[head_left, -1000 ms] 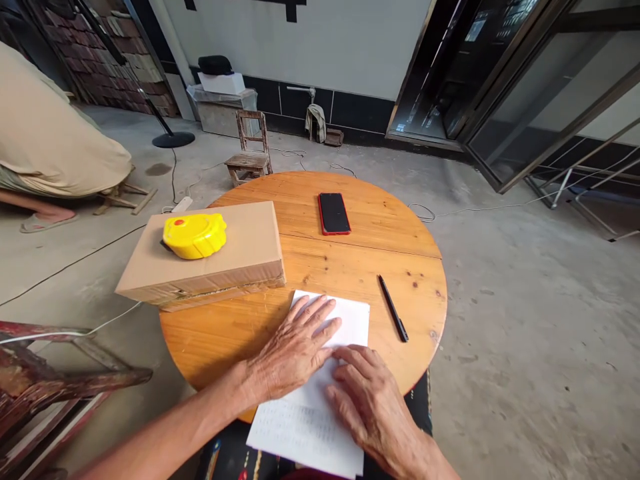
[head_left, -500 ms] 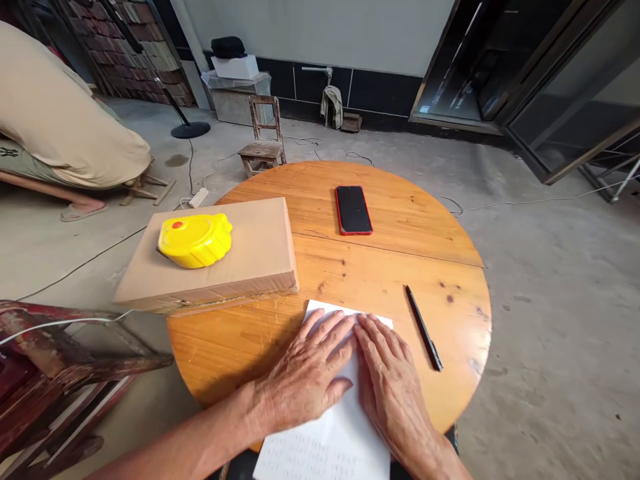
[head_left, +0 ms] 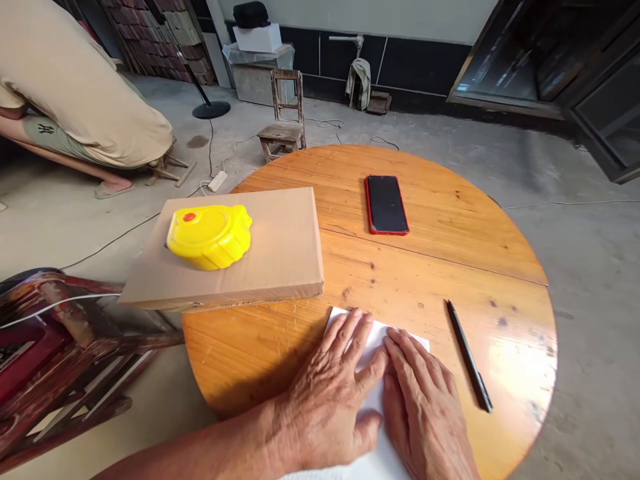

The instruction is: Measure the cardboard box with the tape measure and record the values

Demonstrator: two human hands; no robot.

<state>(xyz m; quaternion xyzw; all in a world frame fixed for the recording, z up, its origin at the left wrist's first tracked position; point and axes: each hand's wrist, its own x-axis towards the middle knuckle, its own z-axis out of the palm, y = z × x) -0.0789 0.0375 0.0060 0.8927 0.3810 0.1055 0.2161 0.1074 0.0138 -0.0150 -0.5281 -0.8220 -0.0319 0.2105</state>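
Both my hands lie flat on a white sheet of paper (head_left: pixel 376 337) at the near edge of a round wooden table (head_left: pixel 420 267). My left hand (head_left: pixel 333 397) presses the sheet's left part, fingers spread. My right hand (head_left: pixel 425 407) rests palm down beside it, fingers stretched toward the paper's far edge. Neither hand holds anything. A black pen (head_left: pixel 469 365) lies just right of my right hand.
A flat cardboard box (head_left: pixel 280 250) overhangs the table's left side with a yellow tape measure (head_left: pixel 209 235) on it. A red-cased phone (head_left: pixel 387 204) lies farther back. A red wooden chair (head_left: pixel 60 347) stands at left. A crouching person (head_left: pixel 85 93) and a small stool (head_left: pixel 283 117) are beyond.
My right hand slid forward up the paper to lie beside my left hand. The camera has tilted down and moved closer to the table.
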